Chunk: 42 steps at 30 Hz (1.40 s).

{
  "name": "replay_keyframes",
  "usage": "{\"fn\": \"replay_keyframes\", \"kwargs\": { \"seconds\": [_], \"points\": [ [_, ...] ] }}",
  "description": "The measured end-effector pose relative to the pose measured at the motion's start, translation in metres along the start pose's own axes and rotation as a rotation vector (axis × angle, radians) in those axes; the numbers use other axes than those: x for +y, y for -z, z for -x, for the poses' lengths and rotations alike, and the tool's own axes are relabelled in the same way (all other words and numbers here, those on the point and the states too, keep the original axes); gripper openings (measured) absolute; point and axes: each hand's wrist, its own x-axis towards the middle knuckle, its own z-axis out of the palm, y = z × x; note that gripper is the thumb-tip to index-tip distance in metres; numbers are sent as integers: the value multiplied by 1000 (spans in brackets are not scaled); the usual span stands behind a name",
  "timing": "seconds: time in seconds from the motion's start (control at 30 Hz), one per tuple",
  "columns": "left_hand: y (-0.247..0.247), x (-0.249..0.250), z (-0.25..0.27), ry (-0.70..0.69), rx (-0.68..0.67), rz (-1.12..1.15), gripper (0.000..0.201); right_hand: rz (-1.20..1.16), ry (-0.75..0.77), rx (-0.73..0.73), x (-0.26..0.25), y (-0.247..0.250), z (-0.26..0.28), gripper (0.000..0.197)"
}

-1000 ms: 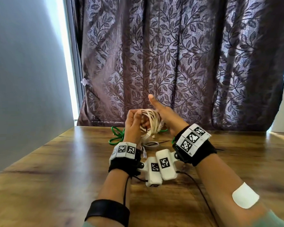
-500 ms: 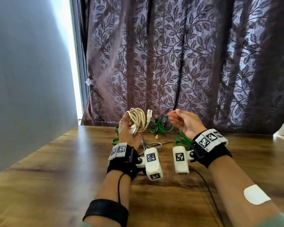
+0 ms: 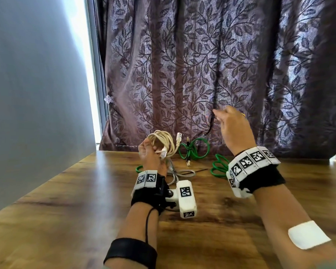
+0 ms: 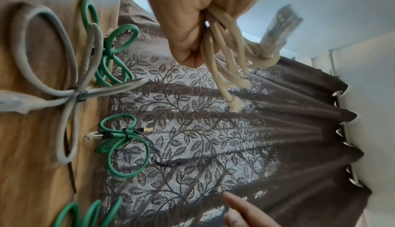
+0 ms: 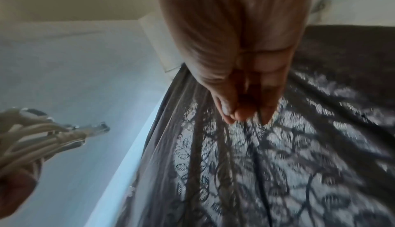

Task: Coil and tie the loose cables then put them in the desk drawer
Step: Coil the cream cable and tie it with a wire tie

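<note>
My left hand (image 3: 149,152) grips a coiled beige cable (image 3: 163,140) above the desk, its plugs sticking out; the left wrist view shows the loops (image 4: 224,58) bunched in the fist. My right hand (image 3: 217,114) is raised to the right in front of the curtain and pinches a thin black tie (image 4: 153,154) that runs down to a green coiled cable (image 3: 194,150). In the right wrist view the fingertips (image 5: 245,115) are pressed together on that dark strand. A grey tied cable (image 3: 175,171) lies under the left hand. No drawer is visible.
A second green coil (image 3: 218,166) lies near my right wrist and a third (image 3: 139,168) behind my left wrist. The wooden desk (image 3: 66,210) meets a grey wall (image 3: 37,94) on the left and a leaf-patterned curtain (image 3: 202,65) at the back.
My hands have separated. The right hand let go of the beige coil, moved right and rose high with the thin black tie. The left hand keeps hold of the coil.
</note>
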Motion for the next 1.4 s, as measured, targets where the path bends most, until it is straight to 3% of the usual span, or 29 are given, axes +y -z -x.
{"fn": "replay_keyframes", "kwargs": {
  "seconds": [0.07,0.13,0.33,0.43,0.53,0.6,0.77,0.83,0.9,0.97,1.03,1.13,1.27,1.4],
  "points": [
    [-2,1,1,-55,26,-34,19,31,-94,-142,6,3,2,35],
    [-5,2,2,-80,23,-51,19,-91,-227,-322,9,-1,3,34],
    [-6,5,1,-104,49,-84,18,-973,-548,-799,-48,-21,17,26],
    [-5,6,0,-151,48,-154,23,-1157,-545,-906,-73,-29,24,45],
    [-5,2,3,-282,-36,-289,12,-1070,-441,-813,-83,-30,25,30],
    [-7,1,9,-277,-115,-347,8,-1030,-422,-741,-81,-28,24,19],
    [-17,3,16,-282,-263,-433,3,-1073,-353,-636,-71,-16,22,15],
    [-17,8,15,-204,-349,-429,5,-875,-237,-585,-61,-16,15,9],
    [-8,14,9,-171,-447,-588,15,-507,-79,-617,-46,-11,7,17],
    [1,22,6,-365,-547,-952,50,-138,20,-651,-32,-3,2,18],
    [-3,32,11,-642,-644,-1238,81,76,91,-662,-33,7,1,24],
    [-26,40,26,-873,-788,-1526,86,164,210,-644,-47,11,4,27],
    [-35,47,18,-727,-1040,-1507,64,153,273,-643,-46,15,-1,33],
    [-38,39,20,-564,-1086,-1740,66,128,290,-769,-41,8,3,31]
  ]
}}
